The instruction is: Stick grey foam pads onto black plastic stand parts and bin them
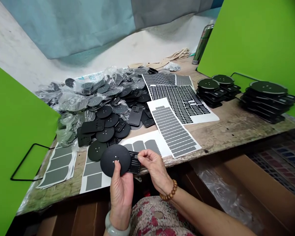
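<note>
My left hand (122, 191) holds a black folding stand (113, 162) by its round base, the thumb lying on top near several small holes. From the base a slotted rectangular arm points right. My right hand (153, 165) is closed in a pinch at the outer end of that arm. A small grey patch shows by the right thumb; whether it is a loose piece, I cannot tell. Beneath and behind the stand lie white sheets with grey stickers (93, 183). Another sheet of grey strip stickers (173, 131) lies beyond my right hand.
A heap of black stands (110, 119), many in clear plastic bags (73, 98), covers the left and back. Sheets of small black stickers (173, 98) lie mid-table. Stacked stands (267, 101) are at right. Green panels (258, 42) flank the table; a spray can (203, 42) stands behind.
</note>
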A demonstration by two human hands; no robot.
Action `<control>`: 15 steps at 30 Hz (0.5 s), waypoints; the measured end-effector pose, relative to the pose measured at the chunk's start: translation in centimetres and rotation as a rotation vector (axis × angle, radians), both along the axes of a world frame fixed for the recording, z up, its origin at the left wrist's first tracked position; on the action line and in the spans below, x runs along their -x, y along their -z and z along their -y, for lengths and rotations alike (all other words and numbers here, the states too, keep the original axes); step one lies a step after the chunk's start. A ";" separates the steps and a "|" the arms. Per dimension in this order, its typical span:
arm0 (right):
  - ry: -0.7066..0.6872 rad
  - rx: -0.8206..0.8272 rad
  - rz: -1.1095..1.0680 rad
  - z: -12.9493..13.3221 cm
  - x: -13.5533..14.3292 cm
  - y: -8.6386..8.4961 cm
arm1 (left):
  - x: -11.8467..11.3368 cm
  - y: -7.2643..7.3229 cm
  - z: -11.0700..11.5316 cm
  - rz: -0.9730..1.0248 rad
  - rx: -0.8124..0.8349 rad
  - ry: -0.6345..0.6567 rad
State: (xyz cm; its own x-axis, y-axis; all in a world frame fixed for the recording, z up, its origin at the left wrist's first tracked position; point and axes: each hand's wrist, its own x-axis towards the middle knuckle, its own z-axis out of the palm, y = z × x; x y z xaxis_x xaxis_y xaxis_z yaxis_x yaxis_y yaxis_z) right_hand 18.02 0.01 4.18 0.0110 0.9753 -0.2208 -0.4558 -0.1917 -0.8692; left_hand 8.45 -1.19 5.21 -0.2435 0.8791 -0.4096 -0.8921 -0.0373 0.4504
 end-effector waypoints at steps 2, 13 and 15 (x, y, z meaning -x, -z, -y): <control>0.004 -0.009 0.018 -0.1 0.2 0.1 | -0.2 -0.1 0.1 -0.030 0.010 -0.018; 0.030 -0.048 0.144 -0.4 0.5 1.1 | -0.6 0.0 0.2 -0.109 0.013 -0.053; 0.031 -0.050 0.168 -0.5 0.5 1.3 | -0.6 0.0 0.2 -0.111 0.013 -0.049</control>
